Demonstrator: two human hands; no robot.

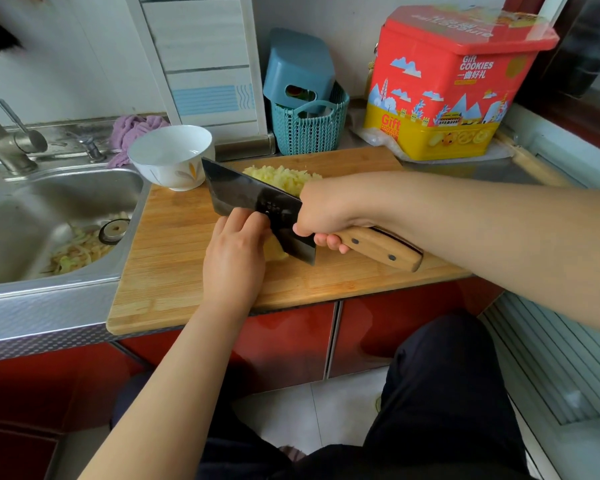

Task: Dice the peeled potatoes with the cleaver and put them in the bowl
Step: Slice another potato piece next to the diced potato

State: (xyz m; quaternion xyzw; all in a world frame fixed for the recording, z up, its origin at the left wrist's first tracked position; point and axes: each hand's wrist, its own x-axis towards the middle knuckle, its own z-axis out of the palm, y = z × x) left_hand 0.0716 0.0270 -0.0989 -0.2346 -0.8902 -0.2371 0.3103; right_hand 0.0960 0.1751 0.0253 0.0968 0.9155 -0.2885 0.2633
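- Right hand (321, 211): wrapped tight around the pale wooden riveted handle of the broad dark steel cleaver (257, 206), right up at the blade end; blade is held edge-down, just beside the left hand.
- Left hand (234, 252): laid palm-down on the pale yellow peeled potato piece (275, 250), fingers curled over it with knuckles against the blade's flat; only a small part of the potato is seen past the hand.
- Heap of small yellow potato dice (284, 178) is seen beyond the right hand, behind the blade, on the bamboo cutting board (174, 271).
- White ceramic bowl with orange leaf print (172, 155) is set beyond the left hand at the board's far corner; nothing is seen in it, so no dice are judged transferred yet.
- Handling judgement: cut potato is likely wet and slippery, firm, light; best pinned from above with fingertips tucked. Loose dice will scatter; better scooped on the blade's flat than pinched.
- Cleaver is judged heavy; the choked-up grip suits control.
- Steel sink (59, 216) with vegetable scraps lies left of the left hand.
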